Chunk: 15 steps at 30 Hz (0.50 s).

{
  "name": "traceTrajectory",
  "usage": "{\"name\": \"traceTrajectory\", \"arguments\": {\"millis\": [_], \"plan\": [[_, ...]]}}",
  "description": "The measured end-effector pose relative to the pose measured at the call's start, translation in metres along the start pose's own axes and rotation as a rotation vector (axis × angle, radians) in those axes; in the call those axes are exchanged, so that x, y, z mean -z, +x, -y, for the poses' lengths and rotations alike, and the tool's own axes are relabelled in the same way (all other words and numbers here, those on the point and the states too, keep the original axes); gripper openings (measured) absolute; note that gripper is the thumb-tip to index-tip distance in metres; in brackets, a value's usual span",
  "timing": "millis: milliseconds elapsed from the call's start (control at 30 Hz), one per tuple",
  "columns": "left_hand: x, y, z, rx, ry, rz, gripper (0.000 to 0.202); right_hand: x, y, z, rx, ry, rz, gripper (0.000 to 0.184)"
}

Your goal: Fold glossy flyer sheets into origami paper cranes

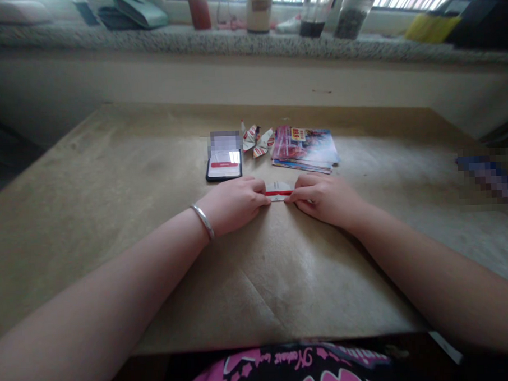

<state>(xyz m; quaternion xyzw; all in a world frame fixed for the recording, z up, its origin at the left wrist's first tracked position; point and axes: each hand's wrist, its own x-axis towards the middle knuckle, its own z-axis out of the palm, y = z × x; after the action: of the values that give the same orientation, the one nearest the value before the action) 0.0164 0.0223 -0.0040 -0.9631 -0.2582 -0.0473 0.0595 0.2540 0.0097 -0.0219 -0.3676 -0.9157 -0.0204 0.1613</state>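
The phone (224, 169) lies on the worktop (258, 291), and the folded paper (279, 187) with its red band sits to its right and nearer the person. Just on the near side of the phone, the left hand (238, 205) reaches in diagonally, knuckles up, its grip pinching the paper's left end between thumb and curled fingers. Farther right of the phone, the right hand (328, 201) mirrors it, wrist low, its grip pinching the opposite end. Both forearms angle inward, elbows wide, toward the phone's near side.
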Motion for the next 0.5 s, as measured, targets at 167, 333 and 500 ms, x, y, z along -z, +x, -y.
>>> {"name": "traceTrajectory", "arguments": {"millis": [167,333,500], "plan": [[-0.0002,-0.0002,0.0011,0.007,-0.035,-0.007,0.025,0.0025,-0.0025,-0.0025,-0.024,-0.002,0.019,0.021],[-0.0012,-0.0003,0.0029,0.009,-0.066,-0.003,0.026,0.0051,-0.004,-0.0051,-0.03,0.018,0.033,0.022],[-0.0013,-0.0004,0.0034,0.015,-0.078,-0.007,0.025,0.0061,-0.0046,-0.0092,0.012,0.065,0.049,0.022]]}}
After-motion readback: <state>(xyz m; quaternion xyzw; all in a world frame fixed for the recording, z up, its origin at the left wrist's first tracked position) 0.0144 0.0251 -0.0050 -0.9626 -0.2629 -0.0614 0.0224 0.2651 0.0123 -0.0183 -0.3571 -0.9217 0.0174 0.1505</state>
